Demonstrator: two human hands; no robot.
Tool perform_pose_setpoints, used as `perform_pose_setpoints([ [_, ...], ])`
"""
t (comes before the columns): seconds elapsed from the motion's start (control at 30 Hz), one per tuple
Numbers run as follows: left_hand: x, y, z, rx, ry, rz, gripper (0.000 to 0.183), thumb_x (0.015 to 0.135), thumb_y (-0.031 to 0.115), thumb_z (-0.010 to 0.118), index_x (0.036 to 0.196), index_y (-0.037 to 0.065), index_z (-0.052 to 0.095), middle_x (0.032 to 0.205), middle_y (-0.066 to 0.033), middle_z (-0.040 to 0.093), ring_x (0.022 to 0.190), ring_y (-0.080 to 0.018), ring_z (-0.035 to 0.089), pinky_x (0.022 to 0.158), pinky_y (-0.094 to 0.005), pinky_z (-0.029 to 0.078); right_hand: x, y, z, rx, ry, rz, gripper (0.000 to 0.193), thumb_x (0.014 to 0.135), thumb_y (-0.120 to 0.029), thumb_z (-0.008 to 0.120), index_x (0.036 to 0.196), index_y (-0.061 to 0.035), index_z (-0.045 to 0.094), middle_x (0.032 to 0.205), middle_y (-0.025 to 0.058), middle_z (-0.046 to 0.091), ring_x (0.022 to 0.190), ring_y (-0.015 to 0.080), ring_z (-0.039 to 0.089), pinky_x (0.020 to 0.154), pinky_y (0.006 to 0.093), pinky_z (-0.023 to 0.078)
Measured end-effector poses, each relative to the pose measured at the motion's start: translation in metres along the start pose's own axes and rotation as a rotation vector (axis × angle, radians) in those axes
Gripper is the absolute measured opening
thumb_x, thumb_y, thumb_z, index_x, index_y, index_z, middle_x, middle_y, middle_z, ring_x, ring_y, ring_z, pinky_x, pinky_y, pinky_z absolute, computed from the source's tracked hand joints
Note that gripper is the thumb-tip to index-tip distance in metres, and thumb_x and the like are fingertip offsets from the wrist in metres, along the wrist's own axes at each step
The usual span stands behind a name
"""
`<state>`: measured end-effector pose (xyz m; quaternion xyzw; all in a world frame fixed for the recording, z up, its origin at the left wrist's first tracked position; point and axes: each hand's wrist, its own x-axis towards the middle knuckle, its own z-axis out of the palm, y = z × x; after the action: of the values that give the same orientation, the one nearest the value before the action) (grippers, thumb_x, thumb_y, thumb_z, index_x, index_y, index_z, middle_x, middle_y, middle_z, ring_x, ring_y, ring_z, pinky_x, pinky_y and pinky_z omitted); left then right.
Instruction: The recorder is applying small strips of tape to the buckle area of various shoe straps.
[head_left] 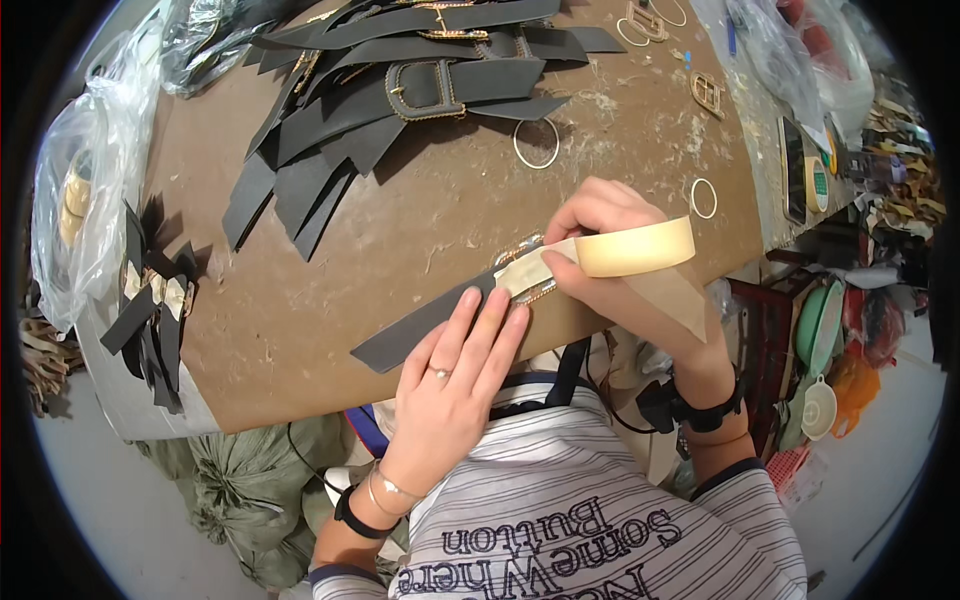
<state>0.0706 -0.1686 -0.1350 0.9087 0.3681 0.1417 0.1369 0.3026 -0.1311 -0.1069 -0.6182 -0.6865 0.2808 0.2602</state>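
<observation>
A dark grey strap [415, 325] lies slantwise near the table's front edge. At its right end sits a buckle [541, 291] with a sparkling edge, partly covered by a cream strip of tape [523, 272]. My left hand [450, 365] rests on the strap with its fingers stretched out, the tips at the tape's left end. My right hand [605, 205] grips a roll of cream masking tape [640, 248], fingers and thumb close to where the strip leaves the roll. Part of the buckle is hidden under the tape and right hand.
A pile of dark straps with buckles [425, 90] covers the far side of the brown table [260, 330]. Taped straps [155, 300] lie at the left. Loose rings [536, 143] and a gold buckle [707, 95] are at the right, near a phone [793, 170]. Plastic bags [95, 170] line the edges.
</observation>
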Motion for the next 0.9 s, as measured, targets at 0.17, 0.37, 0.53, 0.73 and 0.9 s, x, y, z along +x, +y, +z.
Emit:
perform_pose_setpoints([
  [0.17, 0.009, 0.007, -0.01, -0.138, 0.193, -0.105, 0.04, 0.082, -0.002, 0.069, 0.121, 0.006, 0.07, 0.124, -0.01, 0.066, 0.108, -0.0262, 0.065, 0.088, -0.038, 0.047, 0.001, -0.003, 0.009, -0.025, -0.008, -0.047, 0.01, 0.079, -0.01, 0.069, 0.086, -0.0055, 0.063, 0.086, 0.007, 0.061, 0.086, 0.0284, 0.057, 0.08, 0.0382, 0.047],
  [0.37, 0.07, 0.012, 0.018, -0.322, 0.332, -0.481, 0.013, 0.081, 0.003, 0.077, 0.09, 0.005, 0.067, 0.088, -0.0089, 0.056, 0.082, -0.0271, 0.057, 0.074, -0.0365, 0.046, -0.003, 0.001, 0.014, -0.022, 0.033, -0.026, 0.01, 0.077, -0.008, 0.069, 0.084, -0.0065, 0.062, 0.086, 0.0066, 0.059, 0.087, 0.0281, 0.057, 0.081, 0.0375, 0.045],
  [0.53, 0.071, 0.006, 0.018, -0.382, 0.35, -0.527, 0.016, 0.074, 0.008, 0.08, 0.077, 0.009, 0.065, 0.086, -0.0057, 0.053, 0.08, -0.0265, 0.054, 0.067, -0.0394, 0.046, -0.007, 0.003, 0.019, -0.104, 0.069, -0.079, 0.015, 0.075, -0.006, 0.073, 0.083, -0.0083, 0.061, 0.089, 0.006, 0.06, 0.089, 0.028, 0.057, 0.08, 0.0393, 0.045],
  [0.73, 0.073, 0.009, 0.017, -0.306, 0.333, -0.479, 0.017, 0.074, 0.009, 0.081, 0.077, 0.009, 0.065, 0.087, -0.0054, 0.053, 0.08, -0.0268, 0.054, 0.067, -0.0386, 0.046, -0.024, 0.017, 0.029, 0.084, 0.316, -0.371, 0.026, 0.071, 0.002, 0.077, 0.087, -0.01, 0.061, 0.093, 0.0076, 0.062, 0.091, 0.0294, 0.06, 0.088, 0.0436, 0.053],
  [0.9, 0.07, 0.013, 0.018, -0.225, 0.358, -0.459, 0.018, 0.079, 0.011, 0.081, 0.092, 0.007, 0.069, 0.089, -0.007, 0.056, 0.083, -0.0276, 0.054, 0.075, -0.038, 0.045, -0.042, 0.028, 0.007, 0.238, 0.465, -0.283, 0.029, 0.076, 0.005, 0.076, 0.098, -0.0086, 0.062, 0.095, 0.0061, 0.063, 0.087, 0.0256, 0.06, 0.086, 0.042, 0.055],
])
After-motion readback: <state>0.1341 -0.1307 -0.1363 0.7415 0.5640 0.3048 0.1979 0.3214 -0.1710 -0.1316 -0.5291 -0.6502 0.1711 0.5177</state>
